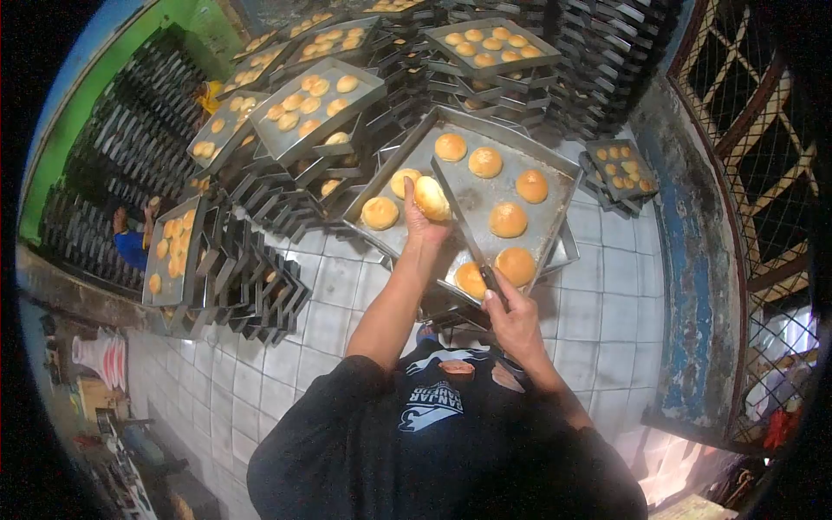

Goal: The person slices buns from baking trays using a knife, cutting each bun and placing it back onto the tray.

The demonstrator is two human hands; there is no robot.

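Over a metal tray (555, 173) of round golden buns, my left hand (425, 224) holds a bun (432, 198) with its pale side showing. My right hand (513, 316) grips the dark handle of a long knife (461, 221). The blade points up and to the left, and its tip is close beside the held bun. Several buns lie on the tray, among them one (516, 266) just above my right hand and one (380, 213) left of my left hand.
Stacked trays of buns (316, 108) stand beyond and to the left, with another stack (494, 48) at the back. A small stack (622, 169) sits on the tiled floor at right, near a wall. A co-worker's blue sleeve (130, 249) shows at far left.
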